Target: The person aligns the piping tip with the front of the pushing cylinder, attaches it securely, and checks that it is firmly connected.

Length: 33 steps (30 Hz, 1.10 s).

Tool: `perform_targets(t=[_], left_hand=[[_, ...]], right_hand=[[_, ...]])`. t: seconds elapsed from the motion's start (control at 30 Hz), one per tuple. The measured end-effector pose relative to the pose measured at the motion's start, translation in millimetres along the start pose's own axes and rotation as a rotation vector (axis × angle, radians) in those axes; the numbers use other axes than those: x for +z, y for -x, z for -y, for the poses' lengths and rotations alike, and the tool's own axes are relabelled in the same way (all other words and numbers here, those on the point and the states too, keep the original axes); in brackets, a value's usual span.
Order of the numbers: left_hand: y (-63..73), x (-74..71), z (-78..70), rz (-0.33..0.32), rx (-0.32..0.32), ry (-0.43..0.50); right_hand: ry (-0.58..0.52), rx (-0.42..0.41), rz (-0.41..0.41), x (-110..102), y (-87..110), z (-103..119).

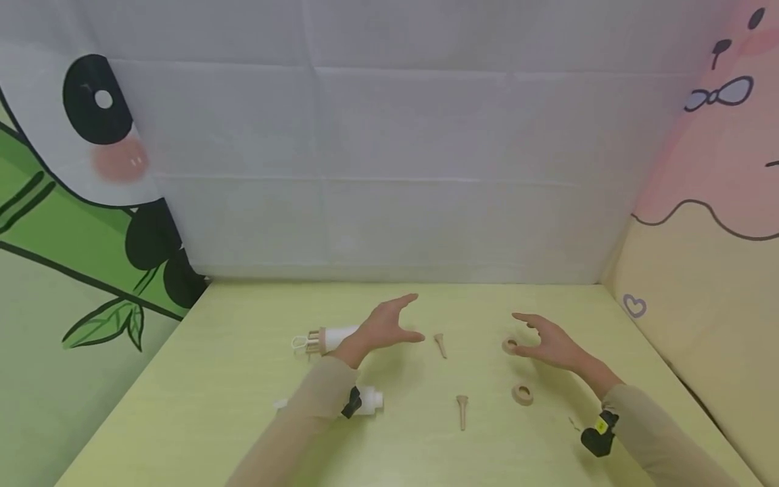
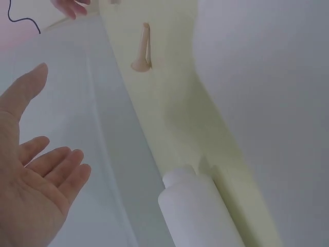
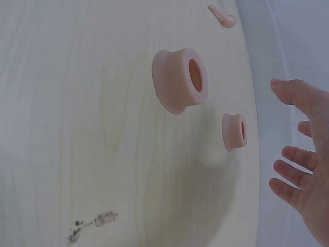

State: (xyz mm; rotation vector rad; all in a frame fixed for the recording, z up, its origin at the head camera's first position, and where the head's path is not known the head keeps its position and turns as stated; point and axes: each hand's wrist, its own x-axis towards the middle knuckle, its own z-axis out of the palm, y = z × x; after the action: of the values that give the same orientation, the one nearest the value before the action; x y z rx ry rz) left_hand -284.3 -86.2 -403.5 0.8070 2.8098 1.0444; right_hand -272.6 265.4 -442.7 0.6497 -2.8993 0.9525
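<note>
My left hand (image 1: 385,326) hovers with fingers spread and thumb apart, holding nothing, beside a white bottle-shaped body (image 1: 339,338) lying on its side. That body has a beige slotted end (image 1: 315,341) and a white loop. Nearer, a second white bottle (image 1: 368,401) lies partly hidden behind my left forearm. My right hand (image 1: 550,345), also spread, hovers by the far beige ring (image 1: 506,347), apart from it in the right wrist view. The near beige flanged ring (image 3: 172,82) lies closer to me. Two beige tapered pegs with flared heads, one far (image 1: 441,346) and one near (image 1: 462,411), lie between the hands.
The pale yellow table (image 1: 420,453) meets a white sheet backdrop (image 1: 414,223) at its far edge. Printed cartoon walls stand left and right. A dark smudge (image 3: 105,218) marks the tabletop. A large white surface (image 2: 267,92) fills the left wrist view's right side.
</note>
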Motion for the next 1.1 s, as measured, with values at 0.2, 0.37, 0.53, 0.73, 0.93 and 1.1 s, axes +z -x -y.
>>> perform_targets(t=[0.2,0.37,0.53,0.73,0.93,1.1], left_hand=[[-5.5,8.3,-1.7,0.000,-0.008,0.020],[-12.5,14.1,-2.7,-0.034,-0.030,0.067],[-19.4,23.2,-2.9,-0.019,-0.044,0.092],[-26.3,35.4,-1.9,-0.004,-0.063,0.129],[-31.6,43.6,-4.9,-0.016,-0.083,0.131],[-34.4,54.3,-4.7,-0.037,-0.124,0.159]], right_hand=[[-0.019,-0.010,0.004,2.1,-0.3,0.7],[-0.020,-0.024,0.005,2.7,-0.1,1.4],[-0.016,-0.021,0.007,2.4,-0.2,1.0],[-0.022,-0.030,0.005,2.7,0.1,0.5],[-0.008,-0.056,-0.039,5.9,1.6,0.5],[-0.032,-0.036,-0.022,6.1,0.6,-1.3]])
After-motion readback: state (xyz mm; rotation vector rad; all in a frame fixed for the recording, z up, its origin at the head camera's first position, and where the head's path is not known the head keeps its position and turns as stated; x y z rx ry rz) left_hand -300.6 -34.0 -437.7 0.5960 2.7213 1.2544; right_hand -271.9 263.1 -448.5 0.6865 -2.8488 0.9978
